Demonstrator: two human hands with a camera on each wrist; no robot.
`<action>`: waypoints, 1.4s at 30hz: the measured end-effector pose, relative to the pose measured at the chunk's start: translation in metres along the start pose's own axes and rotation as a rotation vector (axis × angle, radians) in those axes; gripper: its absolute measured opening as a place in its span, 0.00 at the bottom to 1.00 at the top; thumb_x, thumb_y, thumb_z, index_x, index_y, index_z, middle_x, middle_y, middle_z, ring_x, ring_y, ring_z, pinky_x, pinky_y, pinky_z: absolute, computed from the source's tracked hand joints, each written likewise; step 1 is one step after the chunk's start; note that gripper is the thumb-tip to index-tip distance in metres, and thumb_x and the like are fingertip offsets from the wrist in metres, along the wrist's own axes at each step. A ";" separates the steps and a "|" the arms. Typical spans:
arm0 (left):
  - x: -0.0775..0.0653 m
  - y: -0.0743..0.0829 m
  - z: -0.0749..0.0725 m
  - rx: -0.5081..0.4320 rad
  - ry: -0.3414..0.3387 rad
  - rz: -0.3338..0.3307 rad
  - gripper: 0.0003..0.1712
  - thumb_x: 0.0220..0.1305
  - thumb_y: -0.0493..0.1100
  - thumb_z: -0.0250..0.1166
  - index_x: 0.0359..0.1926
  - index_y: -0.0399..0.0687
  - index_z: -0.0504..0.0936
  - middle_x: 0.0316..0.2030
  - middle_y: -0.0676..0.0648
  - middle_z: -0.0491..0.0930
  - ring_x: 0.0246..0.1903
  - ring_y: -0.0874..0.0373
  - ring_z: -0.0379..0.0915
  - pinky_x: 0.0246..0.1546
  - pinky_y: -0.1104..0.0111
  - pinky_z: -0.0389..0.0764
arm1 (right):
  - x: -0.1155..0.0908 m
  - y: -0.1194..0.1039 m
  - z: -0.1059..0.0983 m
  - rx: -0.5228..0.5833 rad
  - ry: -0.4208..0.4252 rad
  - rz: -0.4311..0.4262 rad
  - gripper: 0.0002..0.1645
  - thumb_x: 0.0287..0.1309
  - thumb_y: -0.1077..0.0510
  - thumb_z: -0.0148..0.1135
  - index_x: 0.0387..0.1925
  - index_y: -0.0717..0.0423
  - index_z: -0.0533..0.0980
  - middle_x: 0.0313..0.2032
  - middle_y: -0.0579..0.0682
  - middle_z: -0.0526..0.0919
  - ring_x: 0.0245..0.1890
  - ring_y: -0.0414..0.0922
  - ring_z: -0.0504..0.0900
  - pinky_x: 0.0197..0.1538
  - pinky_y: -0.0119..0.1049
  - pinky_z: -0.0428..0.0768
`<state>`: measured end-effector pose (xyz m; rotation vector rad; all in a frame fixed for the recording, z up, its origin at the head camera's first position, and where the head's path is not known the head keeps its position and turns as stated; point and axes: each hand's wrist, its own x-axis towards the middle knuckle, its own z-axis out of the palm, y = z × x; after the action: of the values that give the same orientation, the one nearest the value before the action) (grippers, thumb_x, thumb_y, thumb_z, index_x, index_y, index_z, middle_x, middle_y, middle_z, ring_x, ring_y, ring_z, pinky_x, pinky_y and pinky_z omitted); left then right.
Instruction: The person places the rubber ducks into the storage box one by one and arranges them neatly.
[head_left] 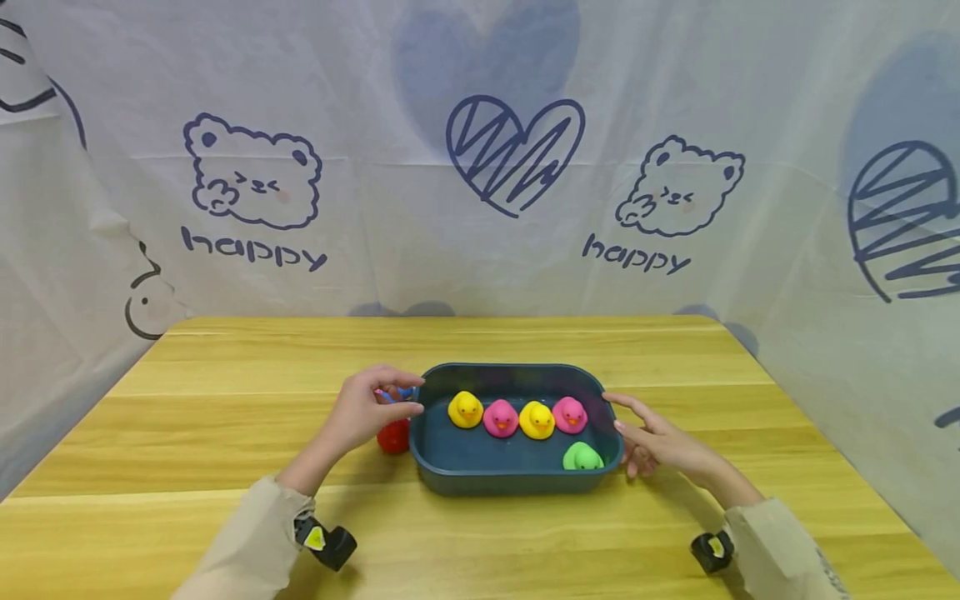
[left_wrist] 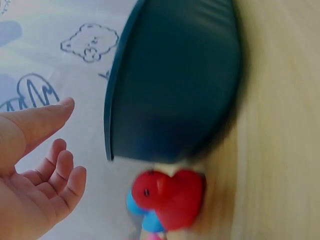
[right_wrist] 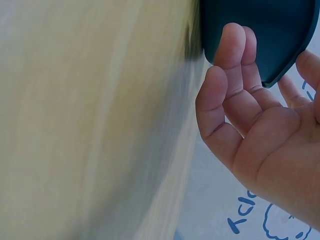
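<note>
A dark blue-green oblong basin (head_left: 495,485) stands on the table with several rubber ducks inside. Yellow (head_left: 465,411) and pink ducks (head_left: 501,419) alternate in a row, and a green duck (head_left: 582,457) sits at the front right. My left hand (head_left: 375,407) hovers beside the basin's left end, fingers loosely bent; the left wrist view shows a gap between them and the wall. At the other end, the fingertips of my right hand (head_left: 663,442) touch the rim, fingers relaxed. Outside the basin on the left is a red duck (left_wrist: 172,197), with a blue object (left_wrist: 150,220) partly hidden behind it.
The wooden table (head_left: 247,358) reaches back to a pale cloth (head_left: 375,192) printed with hearts and bears. Something pink (left_wrist: 154,236) shows at the bottom edge of the left wrist view, mostly cut off.
</note>
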<state>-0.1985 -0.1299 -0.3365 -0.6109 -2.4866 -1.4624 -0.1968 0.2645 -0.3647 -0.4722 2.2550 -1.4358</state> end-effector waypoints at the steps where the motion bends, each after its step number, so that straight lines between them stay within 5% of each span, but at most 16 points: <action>1: -0.002 -0.002 -0.002 0.001 0.006 -0.005 0.16 0.45 0.35 0.70 0.39 0.35 0.82 0.32 0.41 0.77 0.26 0.55 0.68 0.26 0.69 0.72 | 0.000 0.000 0.000 0.000 -0.001 -0.001 0.34 0.67 0.50 0.40 0.67 0.55 0.41 0.25 0.62 0.77 0.20 0.49 0.77 0.22 0.33 0.72; 14: -0.014 -0.031 -0.014 0.051 0.044 -0.067 0.19 0.41 0.32 0.72 0.38 0.31 0.81 0.27 0.43 0.71 0.28 0.52 0.68 0.27 0.72 0.74 | 0.000 0.003 -0.001 -0.004 -0.002 0.003 0.34 0.67 0.50 0.40 0.67 0.54 0.41 0.25 0.63 0.77 0.20 0.49 0.77 0.22 0.33 0.72; 25: -0.014 -0.047 -0.017 -0.065 -0.151 -0.249 0.26 0.42 0.31 0.71 0.47 0.30 0.76 0.26 0.43 0.72 0.26 0.55 0.67 0.25 0.71 0.72 | 0.000 0.004 -0.001 0.008 -0.006 0.010 0.34 0.67 0.50 0.40 0.67 0.54 0.41 0.26 0.63 0.77 0.21 0.49 0.77 0.22 0.32 0.72; 32: -0.012 -0.051 -0.014 -0.101 -0.199 -0.266 0.27 0.41 0.29 0.71 0.46 0.27 0.76 0.28 0.43 0.70 0.26 0.56 0.66 0.25 0.72 0.72 | 0.001 0.005 -0.001 0.013 -0.008 0.004 0.34 0.67 0.50 0.40 0.67 0.54 0.41 0.25 0.63 0.77 0.20 0.48 0.77 0.21 0.32 0.72; 42: -0.011 -0.054 -0.008 -0.010 -0.207 -0.257 0.25 0.39 0.30 0.72 0.43 0.27 0.77 0.25 0.46 0.71 0.24 0.56 0.64 0.25 0.69 0.70 | 0.002 0.004 -0.001 -0.005 -0.004 -0.009 0.33 0.67 0.51 0.40 0.67 0.54 0.41 0.25 0.63 0.77 0.20 0.50 0.77 0.21 0.32 0.72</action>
<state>-0.2131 -0.1626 -0.3788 -0.4803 -2.8084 -1.5708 -0.1989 0.2659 -0.3680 -0.4869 2.2563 -1.4325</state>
